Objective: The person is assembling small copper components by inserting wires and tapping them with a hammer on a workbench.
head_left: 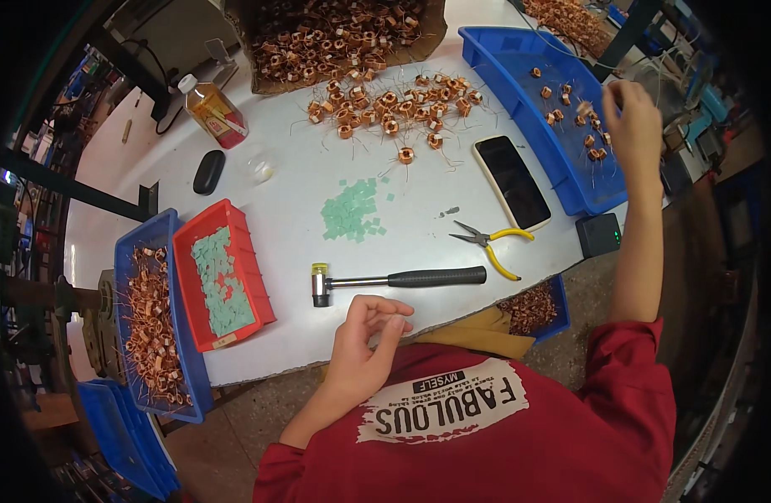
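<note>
Copper coils (597,154) lie scattered in the blue tray (580,180) on the right, thin leads splayed. One shows blurred just beside the fingers of the right hand (638,124), which bend narrowly above the tray's outer wall; cannot tell whether they grip anything. Left hand (360,348) near the close edge of the white surface (289,222), fingers curled, thumb close to the index; anything small between them is hidden.

Risks, my judgement:
- A coil released too high or too far out could bounce, bend its leads or miss the tray, the hand being right over the wall.
- Leads in the loose heap (391,127) look interlaced; pulling one coil may drag its neighbours.
- Green squares (352,210) lie thin and loose; a brushing sleeve could scatter them.
- Hammer (436,277) rests just beyond the left hand; a careless forearm might shove it into the pliers (488,239)
</note>
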A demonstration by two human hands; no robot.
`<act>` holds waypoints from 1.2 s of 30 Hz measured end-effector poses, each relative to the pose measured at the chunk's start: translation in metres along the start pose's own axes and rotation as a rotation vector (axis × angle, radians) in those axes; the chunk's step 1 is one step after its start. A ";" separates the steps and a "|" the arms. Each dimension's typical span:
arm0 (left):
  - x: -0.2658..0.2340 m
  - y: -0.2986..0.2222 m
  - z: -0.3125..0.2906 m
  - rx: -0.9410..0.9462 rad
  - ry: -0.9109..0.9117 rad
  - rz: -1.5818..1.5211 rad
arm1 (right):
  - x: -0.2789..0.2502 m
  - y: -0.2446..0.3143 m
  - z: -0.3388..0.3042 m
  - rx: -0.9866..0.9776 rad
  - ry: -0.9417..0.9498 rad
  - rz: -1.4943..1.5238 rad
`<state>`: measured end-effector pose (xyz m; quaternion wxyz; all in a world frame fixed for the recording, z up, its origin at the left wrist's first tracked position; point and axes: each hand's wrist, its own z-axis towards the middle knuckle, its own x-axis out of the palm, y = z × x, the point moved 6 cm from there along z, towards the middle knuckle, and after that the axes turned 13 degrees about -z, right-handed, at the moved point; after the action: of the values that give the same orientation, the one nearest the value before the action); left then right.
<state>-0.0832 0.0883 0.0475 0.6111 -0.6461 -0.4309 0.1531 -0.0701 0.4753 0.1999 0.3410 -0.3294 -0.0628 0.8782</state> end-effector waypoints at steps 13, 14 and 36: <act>-0.016 0.004 -0.006 0.010 -0.022 0.070 | 0.055 0.261 -0.039 -0.944 0.084 0.456; -0.018 0.006 -0.006 0.034 -0.035 0.088 | 0.057 0.262 -0.039 -0.886 0.116 0.414; -0.025 0.001 -0.024 0.046 -0.057 0.051 | 0.048 0.221 -0.013 -0.253 0.241 0.947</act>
<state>-0.0804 0.0540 0.0436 0.6092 -0.6380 -0.4281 0.1967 -0.2114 0.3368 0.0902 -0.1324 -0.4595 0.0274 0.8778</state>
